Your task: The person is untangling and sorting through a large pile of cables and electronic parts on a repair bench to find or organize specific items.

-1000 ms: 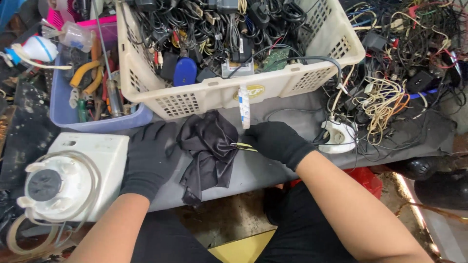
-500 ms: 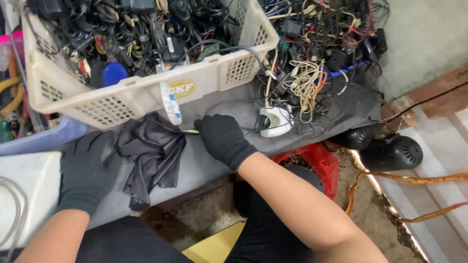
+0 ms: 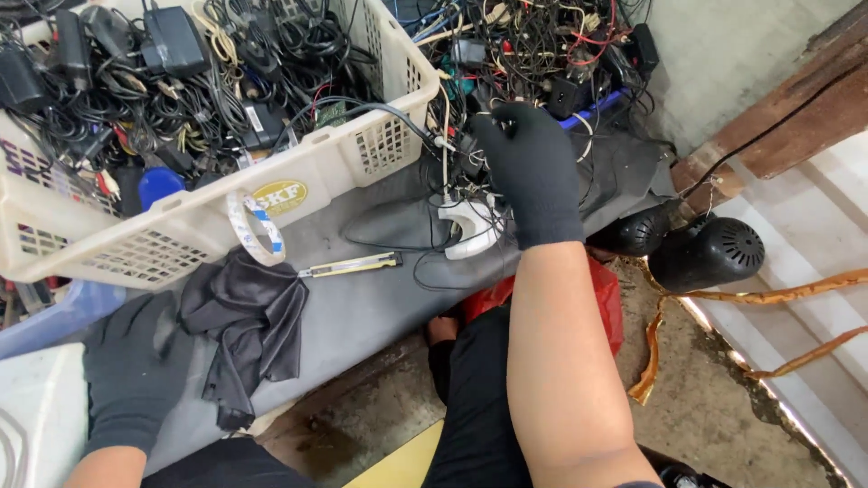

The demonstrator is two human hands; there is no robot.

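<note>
Gloved right hand (image 3: pixel 529 172) reaches into a tangle of cables (image 3: pixel 533 54) past the basket; gloved left hand (image 3: pixel 136 370) rests flat on the grey surface (image 3: pixel 362 307).

The right hand's fingers (image 3: pixel 495 126) curl around dark wires at the near edge of the tangle, just above a small white plug block (image 3: pixel 470 226) that lies on the surface; whether they truly pinch a wire I cannot tell. The left hand's fingers are loosely spread and hold nothing, touching the edge of a crumpled black cloth (image 3: pixel 249 325). A slim utility knife (image 3: pixel 353 264) lies on the surface between the cloth and the plug block, apart from both hands. A white plastic basket (image 3: pixel 298 190) full of adapters and cords stands behind, with a roll of tape (image 3: pixel 255 226) leaning on its front wall.
</note>
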